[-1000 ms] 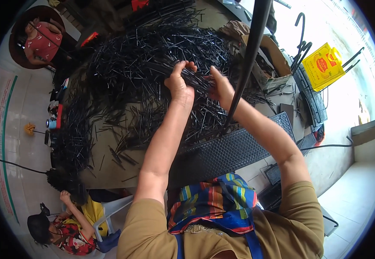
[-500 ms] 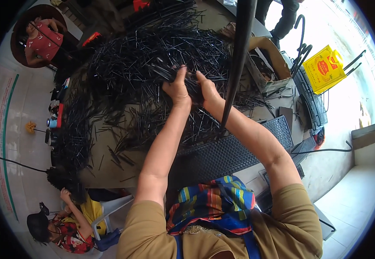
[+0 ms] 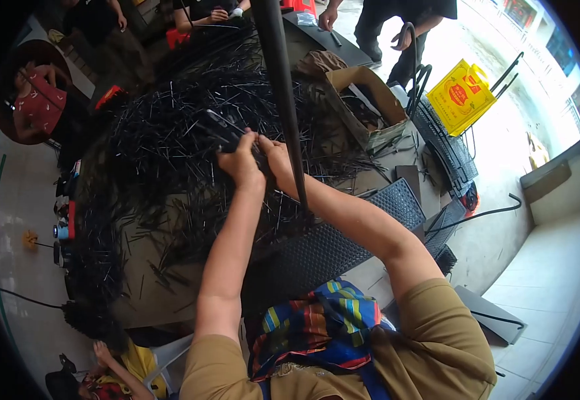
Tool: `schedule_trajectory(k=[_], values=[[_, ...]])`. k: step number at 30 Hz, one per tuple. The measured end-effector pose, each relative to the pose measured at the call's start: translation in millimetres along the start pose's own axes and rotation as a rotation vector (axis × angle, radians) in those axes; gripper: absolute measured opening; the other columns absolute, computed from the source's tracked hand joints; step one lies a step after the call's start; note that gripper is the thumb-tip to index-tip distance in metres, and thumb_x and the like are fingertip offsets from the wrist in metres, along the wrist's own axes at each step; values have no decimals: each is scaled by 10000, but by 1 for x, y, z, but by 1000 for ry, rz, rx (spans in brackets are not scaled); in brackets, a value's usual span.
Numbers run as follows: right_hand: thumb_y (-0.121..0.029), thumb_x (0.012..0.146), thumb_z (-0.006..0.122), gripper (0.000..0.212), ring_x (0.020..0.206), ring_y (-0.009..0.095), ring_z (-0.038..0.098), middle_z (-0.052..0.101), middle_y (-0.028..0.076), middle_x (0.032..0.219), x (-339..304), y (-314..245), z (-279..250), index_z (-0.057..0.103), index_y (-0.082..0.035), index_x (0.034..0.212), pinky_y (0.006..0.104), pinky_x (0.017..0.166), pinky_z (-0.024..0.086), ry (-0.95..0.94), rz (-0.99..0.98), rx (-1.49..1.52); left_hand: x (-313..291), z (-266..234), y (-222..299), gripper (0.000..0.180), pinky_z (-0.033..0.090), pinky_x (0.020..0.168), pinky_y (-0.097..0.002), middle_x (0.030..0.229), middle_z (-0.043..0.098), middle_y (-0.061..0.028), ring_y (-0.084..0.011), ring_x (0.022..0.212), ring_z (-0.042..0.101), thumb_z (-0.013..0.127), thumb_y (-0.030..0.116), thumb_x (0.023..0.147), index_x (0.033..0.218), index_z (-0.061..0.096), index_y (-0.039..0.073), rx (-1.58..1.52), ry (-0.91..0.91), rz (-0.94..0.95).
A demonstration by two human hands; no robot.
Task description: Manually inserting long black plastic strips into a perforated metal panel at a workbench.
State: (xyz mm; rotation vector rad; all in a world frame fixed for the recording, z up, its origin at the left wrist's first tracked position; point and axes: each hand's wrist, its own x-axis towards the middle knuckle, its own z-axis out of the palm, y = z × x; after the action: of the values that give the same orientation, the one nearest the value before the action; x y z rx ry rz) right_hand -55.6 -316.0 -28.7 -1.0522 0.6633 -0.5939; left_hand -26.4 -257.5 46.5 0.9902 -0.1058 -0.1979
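The left hand (image 3: 242,165) is wrapped around a blurred bundle of thin black sticks (image 3: 220,123) jutting out ahead of it; the right hand (image 3: 278,161) sits close beside it, partly hidden, so its grip cannot be told. Loose black strips (image 3: 163,113) heap around and beyond both hands, with a cardboard box (image 3: 388,136) farther right and a yellow container (image 3: 460,100) past that.

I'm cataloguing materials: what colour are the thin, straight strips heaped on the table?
Black; the thin, straight strips show best in the head view.
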Motion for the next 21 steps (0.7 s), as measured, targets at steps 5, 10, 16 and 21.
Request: schedule_trajectory(k=[5, 10, 16, 21], values=[[-499, 914, 582, 453, 713, 233, 617, 602, 104, 819, -20, -27, -5, 585, -52, 839, 389, 683, 514, 26, 437, 411, 4, -22, 3, 198, 555, 784, -381, 931, 678, -115, -217, 855, 662, 696, 131, 851, 960, 638, -23, -249, -53, -351], [-439, 955, 554, 421, 760, 170, 607, 648, 65, 857, -36, -33, 8, 666, -34, 941, 344, 645, 488, -33, 123, 77, 0, -28, -19, 149, 549, 727, -379, 879, 688, -106, -222, 776, 660, 730, 74, 784, 907, 674, 12, -262, 17, -390], [-611, 914, 483, 442, 812, 123, 517, 582, -69, 802, -44, -67, 0, 669, -210, 924, 372, 751, 329, -356, 514, -158, 27, -77, 15, 204, 579, 753, -395, 868, 697, -121, -259, 755, 683, 702, 174, 800, 926, 670, 17, -162, -314, -725], [-579, 878, 585, 417, 723, 112, 508, 568, -20, 722, -32, -59, -19, 616, -178, 770, 366, 673, 355, -537, 589, 53, -5, -80, 35, 309, 595, 751, -385, 848, 693, -131, -236, 731, 683, 666, 178, 770, 1005, 664, -22, -94, -470, -766]])
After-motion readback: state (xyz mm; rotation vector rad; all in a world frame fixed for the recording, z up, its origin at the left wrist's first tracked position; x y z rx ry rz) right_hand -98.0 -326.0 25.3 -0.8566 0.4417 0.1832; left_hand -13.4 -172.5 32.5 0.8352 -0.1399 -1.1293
